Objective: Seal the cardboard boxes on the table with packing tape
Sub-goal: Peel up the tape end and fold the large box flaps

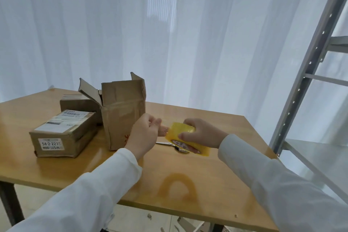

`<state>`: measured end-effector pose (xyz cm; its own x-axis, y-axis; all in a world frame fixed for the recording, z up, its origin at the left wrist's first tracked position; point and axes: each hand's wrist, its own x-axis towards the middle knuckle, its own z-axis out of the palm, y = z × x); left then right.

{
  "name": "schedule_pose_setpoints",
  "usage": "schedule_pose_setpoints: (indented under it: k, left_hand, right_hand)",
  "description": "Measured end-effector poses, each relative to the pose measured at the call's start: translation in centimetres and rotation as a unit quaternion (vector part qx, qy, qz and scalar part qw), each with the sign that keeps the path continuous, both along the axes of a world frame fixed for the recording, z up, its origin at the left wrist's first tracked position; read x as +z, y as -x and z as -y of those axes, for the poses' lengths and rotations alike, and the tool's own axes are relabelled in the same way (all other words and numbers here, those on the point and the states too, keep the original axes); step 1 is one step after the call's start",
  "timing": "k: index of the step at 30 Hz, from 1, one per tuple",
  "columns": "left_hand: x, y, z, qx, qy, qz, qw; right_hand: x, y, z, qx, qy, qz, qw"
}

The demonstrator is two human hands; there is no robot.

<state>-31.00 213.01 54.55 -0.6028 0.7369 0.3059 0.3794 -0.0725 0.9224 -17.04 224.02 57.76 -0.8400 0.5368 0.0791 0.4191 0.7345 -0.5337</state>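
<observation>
A person in white sleeves is working at a glossy wooden table. The right hand is gripping a roll of tape, fingers curled over its rim and thumb on its near face; the roll is a translucent yellow ring with a printed cardboard core, held just above the tabletop at mid-right, its flat face tilting toward the viewer and its free end pointing left. The left hand is pinching the tape's loose end, thumb and fingers closing together on a short clear strip running roughly left to right between the two hands.

Just left of the left hand, a tall cardboard box is standing upright, its long axis vertical, its creased brown flaps open and pointing upward. At near left, a low oblong box is lying flat, its long axis running from near left to far right, white printed labels covering its top and near end. Behind it, a third box is sitting with one flap raised. A pair of scissors is lying on the table beneath the hands, the metal blade pointing left. Sheer white curtains are hanging behind, and a grey perforated metal shelf frame is standing at right.
</observation>
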Motion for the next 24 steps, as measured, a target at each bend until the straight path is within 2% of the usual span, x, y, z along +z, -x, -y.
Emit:
schedule_pose_setpoints:
  k: [2,4,8,10,12,14,17,20,24]
  left_hand:
    - [0.5,0.5,0.4,-0.017,0.002,0.071,0.997]
    - [1.1,0.9,0.9,-0.038,0.018,0.099,0.994]
    - [2.4,1.0,1.7,-0.085,0.064,0.130,0.986]
    - [3.5,0.7,2.2,-0.105,0.144,0.088,0.980]
    - [4.7,0.4,2.5,-0.125,0.210,0.024,0.969]
    - [6.0,-0.2,2.7,-0.143,0.241,-0.026,0.959]
    - [7.4,-1.0,2.8,-0.156,0.284,-0.086,0.942]
    - [7.5,-0.9,2.9,-0.122,0.303,-0.098,0.940]
    - [7.1,-0.5,3.2,-0.061,0.291,-0.084,0.951]
  right_hand:
    - [-0.4,-0.4,0.0,0.003,0.075,-0.050,0.996]
    - [-1.0,-0.7,0.0,0.002,0.152,-0.065,0.986]
    - [-1.6,-1.2,0.2,0.030,0.255,0.021,0.966]
    - [-1.1,-1.3,0.2,0.017,0.247,0.048,0.968]
    - [-0.3,-1.0,0.3,-0.002,0.190,0.061,0.980]
    - [0.2,-0.4,0.8,0.003,0.152,0.080,0.985]
    - [0.1,0.6,1.9,0.035,0.168,0.128,0.977]
    - [-0.2,1.2,2.2,0.049,0.179,0.151,0.971]
    - [-0.1,1.7,2.7,0.042,0.117,0.085,0.989]
